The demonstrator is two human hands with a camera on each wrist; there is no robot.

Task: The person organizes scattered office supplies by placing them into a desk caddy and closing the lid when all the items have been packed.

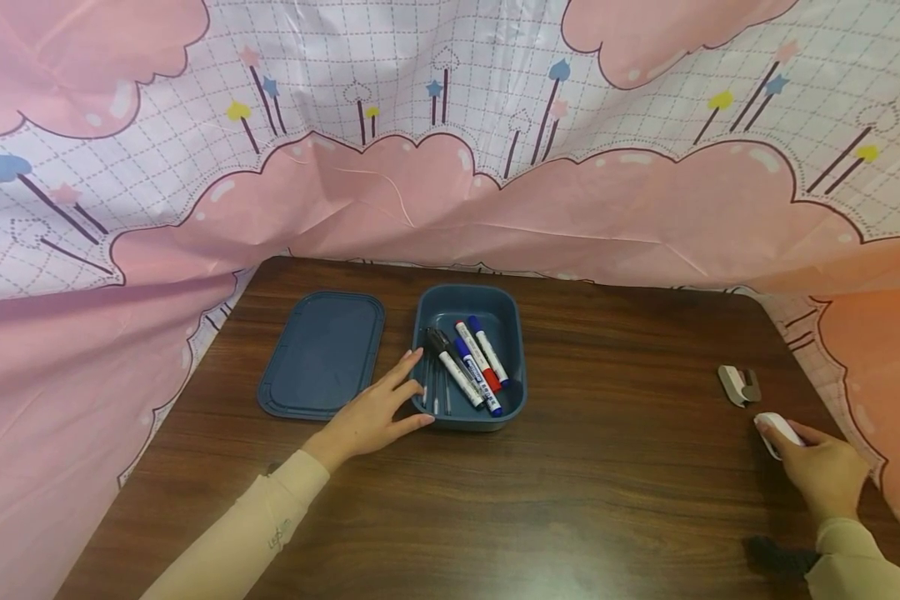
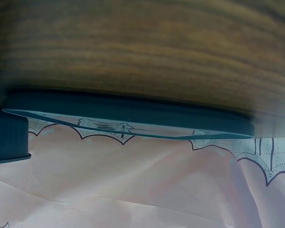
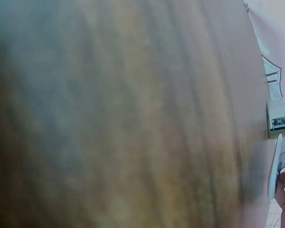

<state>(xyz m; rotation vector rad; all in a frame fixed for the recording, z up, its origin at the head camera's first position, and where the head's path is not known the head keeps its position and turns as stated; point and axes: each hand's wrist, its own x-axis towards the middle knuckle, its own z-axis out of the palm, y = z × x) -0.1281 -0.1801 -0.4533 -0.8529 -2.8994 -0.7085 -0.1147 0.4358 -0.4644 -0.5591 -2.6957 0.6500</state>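
Observation:
A blue-grey box (image 1: 523,350) holds several markers, with a black one (image 1: 441,342) among them, and several thin pen-like sticks (image 1: 435,392). At its left side my left hand (image 1: 367,421) lies with fingers spread, fingertips and thumb at the rim. Whether they press on it I cannot tell. Toward the table's right edge my right hand (image 1: 825,471) grips a small white tool with metal parts (image 1: 778,435), also visible in the right wrist view (image 3: 275,168). Its exact kind is unclear. Just beyond it sits a small white and grey-brown device (image 1: 737,386) with a slotted end (image 3: 279,122).
A flat blue-grey lid (image 1: 324,354) lies left of the box on the brown wooden table (image 1: 615,483). Pink and white patterned cloth (image 1: 450,192) hangs behind and at both sides. A dark object (image 1: 780,557) is by the right wrist.

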